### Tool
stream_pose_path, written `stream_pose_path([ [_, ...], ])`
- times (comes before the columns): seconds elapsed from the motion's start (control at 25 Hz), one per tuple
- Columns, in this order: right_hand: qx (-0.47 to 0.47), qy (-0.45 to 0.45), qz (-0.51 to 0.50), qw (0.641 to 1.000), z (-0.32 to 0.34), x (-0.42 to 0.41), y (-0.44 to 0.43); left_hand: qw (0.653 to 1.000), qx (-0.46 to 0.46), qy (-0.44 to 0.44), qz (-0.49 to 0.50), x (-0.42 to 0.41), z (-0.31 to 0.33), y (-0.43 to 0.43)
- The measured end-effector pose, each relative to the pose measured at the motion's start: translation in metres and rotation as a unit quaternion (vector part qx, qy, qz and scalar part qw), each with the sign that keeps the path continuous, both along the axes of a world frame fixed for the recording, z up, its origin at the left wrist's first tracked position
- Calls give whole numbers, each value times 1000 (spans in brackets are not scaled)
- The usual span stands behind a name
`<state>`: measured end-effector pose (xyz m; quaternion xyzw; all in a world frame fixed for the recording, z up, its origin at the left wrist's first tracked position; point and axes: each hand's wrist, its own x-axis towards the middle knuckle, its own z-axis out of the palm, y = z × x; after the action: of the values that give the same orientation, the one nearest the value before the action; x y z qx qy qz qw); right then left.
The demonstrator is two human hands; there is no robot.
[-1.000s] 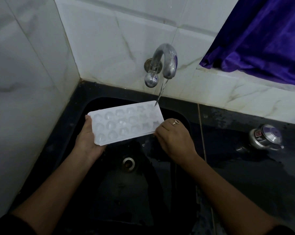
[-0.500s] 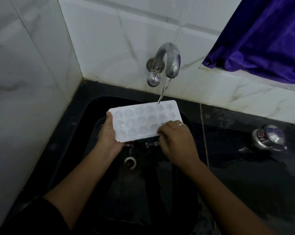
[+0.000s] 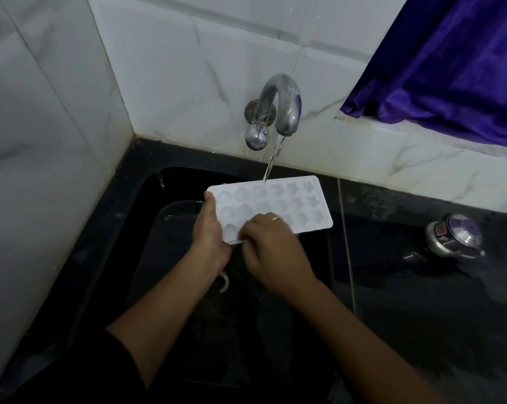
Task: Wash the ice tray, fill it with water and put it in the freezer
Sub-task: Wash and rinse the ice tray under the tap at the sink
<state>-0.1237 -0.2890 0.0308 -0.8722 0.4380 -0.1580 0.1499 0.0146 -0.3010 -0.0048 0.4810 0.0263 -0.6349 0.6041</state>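
Fingers (image 3: 250, 228) of the right hand (image 3: 271, 249) bend over the near long edge of a white plastic ice tray (image 3: 293, 205). Their tips rest on its moulded face close to the left end, and the thumb is hidden. A pale metal ring (image 3: 275, 218) sits on one finger. The left hand (image 3: 210, 228) grips the tray's short left end, with the thumb laid on top along the edge and the other fingers out of sight underneath.

The tray sits mid-frame, held above a black stone sink (image 3: 147, 205) with its cups facing up. The cups run in three rows, rounder shapes to the left and star shapes to the right.

At twelve o'clock from the tray, a curved, dull steel tap (image 3: 281, 106) with a round knob comes out of the wall. A thin stream of water (image 3: 271, 161) falls from its spout and strikes the tray's far long edge.

At six o'clock from the hands, a pale drain ring (image 3: 224, 282) shows in the sink floor, partly covered by the left wrist.

At three o'clock, well apart from the tray, a shiny steel lidded vessel (image 3: 453, 237) stands on the wet black table (image 3: 421, 310). A purple satin curtain (image 3: 450, 68) hangs at two o'clock. White marble-veined wall tiles (image 3: 188, 68) fill the frame from nine to twelve o'clock. A black sleeve (image 3: 71, 374) covers the left upper arm at seven o'clock.
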Motion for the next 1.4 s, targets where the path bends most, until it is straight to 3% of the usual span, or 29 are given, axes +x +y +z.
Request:
stream_pose_path([
  [0.08, 26, -34, 60, 997, -2, 2, 5, 1000, -3, 14, -10, 1, -5, 5],
  [0.16, 58, -89, 36, 994, -5, -10, -11, 1000, -24, 8, -18, 10, -14, 11],
  [0.24, 55, -94, -88, 990, -18, -21, -36, 999, -46, -18, -20, 15, -17, 20],
  [0.36, 20, 11, -290, 957, -47, -17, -65, 996, -71, -44, -41, 14, -18, 33],
  [0.44, 114, 25, -326, 938, -59, 5, -59, 995, -72, -56, -40, 16, -19, 37],
  [0.52, 233, -12, -275, 933, -61, 38, -33, 996, -58, -57, -35, 18, -20, 38],
  [0.64, 288, -8, -103, 952, -64, 67, -1, 998, -3, -68, -14, 20, -23, 37],
  [0.72, 313, -16, -150, 938, -75, 58, -26, 997, -17, -63, -31, 17, -19, 36],
  [0.8, 347, -22, -286, 893, -86, 39, -66, 994, -32, -82, -62, 5, -19, 35],
  [0.88, 359, -31, -333, 871, -91, 35, -70, 993, -30, -85, -81, -1, -19, 31],
  [1.04, 381, -70, -138, 911, -91, 51, -28, 994, -12, -89, -60, 5, -32, 9],
  [1.08, 376, -82, -147, 911, -95, 44, -35, 993, -15, -91, -70, 2, -34, 7],
  [1.2, 379, -68, -347, 855, -108, 12, -86, 987, -17, -113, -115, -20, -33, 8],
  [1.24, 386, -52, -352, 851, -110, 6, -90, 986, -13, -118, -118, -25, -33, 8],
  [1.32, 388, -38, -238, 890, -105, 18, -69, 988, -12, -106, -107, -24, -35, 3],
  [1.4, 394, -77, -149, 904, -95, 36, -34, 992, -2, -99, -82, -19, -41, -3],
])
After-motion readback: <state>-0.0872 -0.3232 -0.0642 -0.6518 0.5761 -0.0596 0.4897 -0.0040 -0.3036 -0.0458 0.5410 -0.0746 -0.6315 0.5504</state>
